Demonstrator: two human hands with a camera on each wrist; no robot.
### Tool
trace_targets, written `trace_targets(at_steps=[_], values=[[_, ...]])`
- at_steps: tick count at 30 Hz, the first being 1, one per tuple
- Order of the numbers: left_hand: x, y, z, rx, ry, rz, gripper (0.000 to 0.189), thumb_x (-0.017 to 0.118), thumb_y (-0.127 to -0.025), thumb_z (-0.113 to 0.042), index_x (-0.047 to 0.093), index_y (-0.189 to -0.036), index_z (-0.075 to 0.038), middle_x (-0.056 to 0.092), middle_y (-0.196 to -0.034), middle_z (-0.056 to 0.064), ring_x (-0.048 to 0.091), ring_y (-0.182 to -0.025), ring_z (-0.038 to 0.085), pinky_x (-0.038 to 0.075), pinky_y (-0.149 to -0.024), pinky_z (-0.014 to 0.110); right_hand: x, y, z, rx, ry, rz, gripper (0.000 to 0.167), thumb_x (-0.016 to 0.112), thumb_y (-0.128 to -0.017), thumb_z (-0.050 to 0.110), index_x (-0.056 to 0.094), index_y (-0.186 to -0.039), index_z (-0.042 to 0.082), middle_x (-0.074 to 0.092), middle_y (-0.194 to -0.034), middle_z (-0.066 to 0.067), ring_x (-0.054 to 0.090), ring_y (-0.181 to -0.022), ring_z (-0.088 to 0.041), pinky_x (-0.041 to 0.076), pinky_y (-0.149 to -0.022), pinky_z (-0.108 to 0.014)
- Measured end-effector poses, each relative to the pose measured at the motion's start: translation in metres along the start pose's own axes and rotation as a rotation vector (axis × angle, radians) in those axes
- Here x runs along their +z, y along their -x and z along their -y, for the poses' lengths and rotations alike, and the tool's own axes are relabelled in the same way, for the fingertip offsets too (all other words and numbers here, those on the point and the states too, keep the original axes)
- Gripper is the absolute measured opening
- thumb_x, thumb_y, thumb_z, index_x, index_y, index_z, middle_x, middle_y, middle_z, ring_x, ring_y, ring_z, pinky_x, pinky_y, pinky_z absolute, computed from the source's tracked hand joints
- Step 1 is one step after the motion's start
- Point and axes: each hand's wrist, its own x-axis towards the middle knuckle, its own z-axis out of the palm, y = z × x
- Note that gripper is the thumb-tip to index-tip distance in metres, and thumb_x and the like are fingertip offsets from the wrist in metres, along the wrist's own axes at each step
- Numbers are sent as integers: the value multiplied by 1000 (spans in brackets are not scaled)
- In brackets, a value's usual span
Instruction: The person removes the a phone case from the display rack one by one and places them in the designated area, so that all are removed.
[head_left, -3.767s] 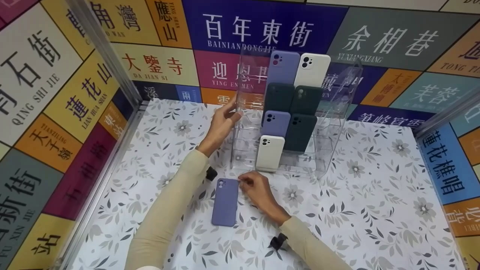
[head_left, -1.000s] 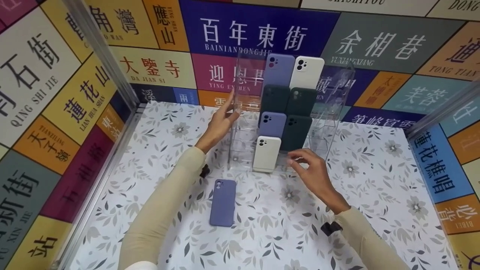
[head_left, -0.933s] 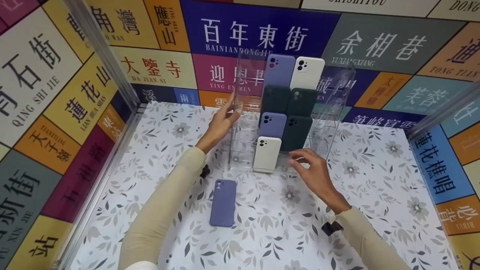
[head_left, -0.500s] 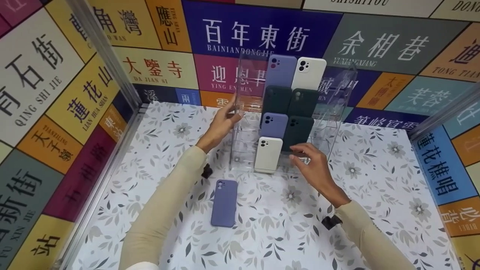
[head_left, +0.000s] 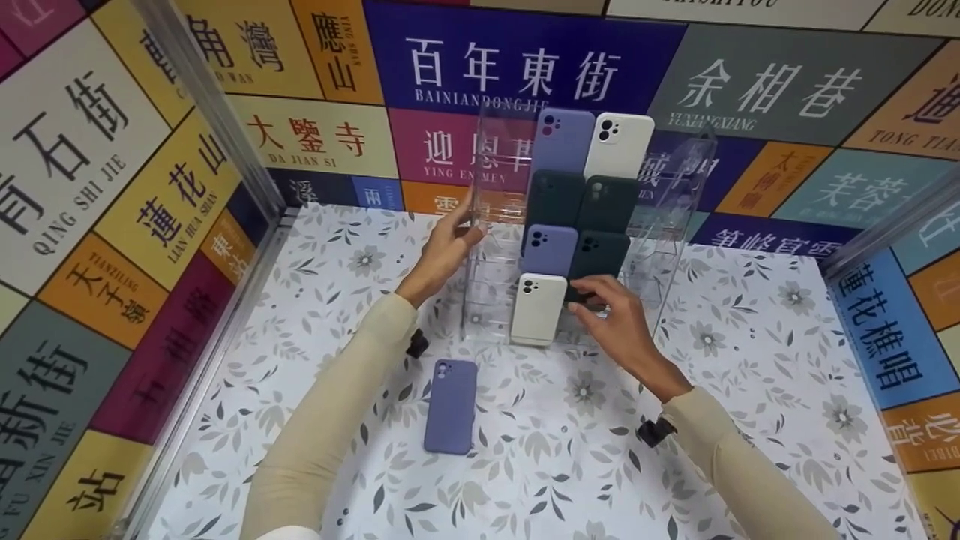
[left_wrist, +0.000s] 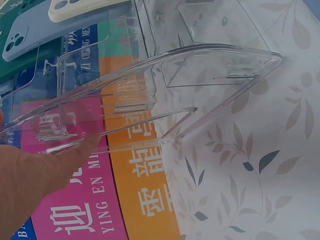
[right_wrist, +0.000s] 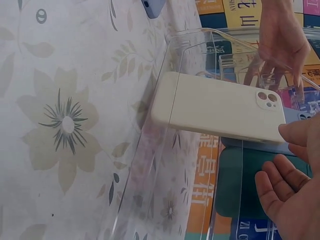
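Note:
In the head view a clear acrylic display stand (head_left: 480,300) holds several phone cases on its tiers. My left hand (head_left: 448,244) grips the stand's left side panel; in the left wrist view part of it (left_wrist: 40,172) lies along the panel's edge. The lowest case is a white phone case (head_left: 538,309). My right hand (head_left: 616,319) is at this case's right edge, fingertips beside it and in front of a dark green phone case (head_left: 600,255). The right wrist view has the thumb right at the corner of the white case (right_wrist: 215,105), the other fingers loosely bent.
A purple phone case (head_left: 450,409) lies flat on the floral-patterned table (head_left: 540,465) in front of the stand. Purple, white and dark green cases fill the upper tiers. Sign-printed walls (head_left: 750,82) stand behind and at both sides.
My right hand has gone from beside the purple case on the table to the stand, then slightly up and left to the white case's edge. The left hand has stayed at the stand.

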Motion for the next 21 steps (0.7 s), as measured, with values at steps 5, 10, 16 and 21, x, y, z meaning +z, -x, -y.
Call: trace_targets(at_steps=[5,10,16,21], values=[[1,1,0,-5,-22,-1,76,58,-111,-13,24,-177,-29,51,-167,16,63,-137,35,50,-119,52,3,-2,3,5,-3,14,37,81,-98,0,75,-135,0,70,-129,-16,72,-110,-33,62,-95,-48],[1,0,0,-12,-33,2,75,57,-112,-14,24,-177,-29,48,-169,18,61,-141,37,49,-119,55,6,-4,4,11,3,24,41,81,-98,0,74,-138,0,70,-130,-17,71,-113,-33,62,-94,-48],[-1,0,0,-9,-22,-1,75,58,-111,-13,24,-177,-27,49,-168,19,60,-141,37,50,-118,54,12,-7,5,23,4,51,47,79,-99,-2,70,-145,0,69,-131,-19,71,-113,-33,63,-94,-46],[-1,0,2,-3,-22,0,76,58,-111,-13,25,-177,-30,50,-167,17,61,-141,36,50,-119,51,16,-7,5,23,-9,40,46,79,-99,-3,70,-144,1,70,-129,-17,71,-112,-32,63,-94,-46]])
